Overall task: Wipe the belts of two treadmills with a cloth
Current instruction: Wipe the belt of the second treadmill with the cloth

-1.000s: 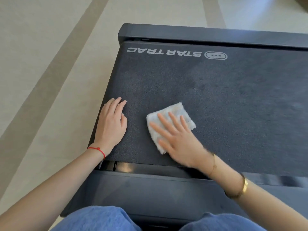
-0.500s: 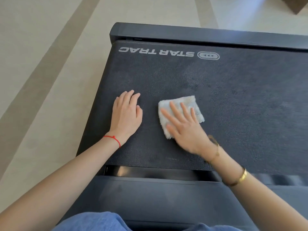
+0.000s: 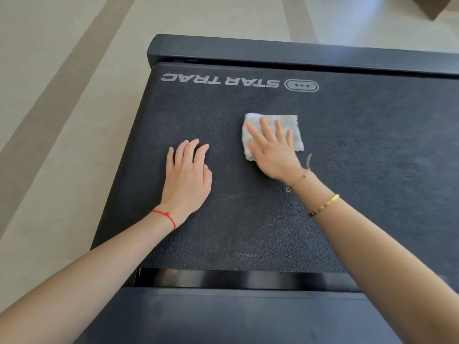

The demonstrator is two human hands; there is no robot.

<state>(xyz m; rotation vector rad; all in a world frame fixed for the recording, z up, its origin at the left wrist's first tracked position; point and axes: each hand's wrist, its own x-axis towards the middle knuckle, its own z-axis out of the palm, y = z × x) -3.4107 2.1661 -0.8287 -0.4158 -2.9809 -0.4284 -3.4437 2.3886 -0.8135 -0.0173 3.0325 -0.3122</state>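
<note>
Cloth (image 3: 272, 131), small, pale grey-white, fluffy, folded to a rough square, lies flat on the dark textured treadmill belt (image 3: 360, 170), right of the belt's middle and toward its far half. Right hand (image 3: 274, 152) lies palm-down on it, fingers straight and slightly spread, pressing it to the belt; nothing is curled round it. Cloth edges show beyond the fingertips on the far side and past the hand on both left and right.

Right wrist carries a thin gold chain bracelet (image 3: 299, 178); further up the forearm sits a gold bangle (image 3: 324, 205).

Left hand (image 3: 187, 177) rests flat on the belt, to the left of the cloth and a little nearer, well apart from it. Fingers straight, close together, holding nothing. A red string bracelet (image 3: 165, 217) circles the left wrist.

Outward: white upside-down lettering "STAR TRAC" with an oval logo (image 3: 238, 81) is printed near the belt's far edge, left of centre. Beyond it runs a black plastic end cover (image 3: 273, 52) across the far end of the deck. On the near side the belt ends at a glossy black gap (image 3: 223, 279), then a matte dark grey panel (image 3: 223, 319). Beige floor with wide darker stripes (image 3: 49, 120) lies to the left and beyond. A brown corner of some object (image 3: 432, 6) shows at far right; cannot tell what it is.
</note>
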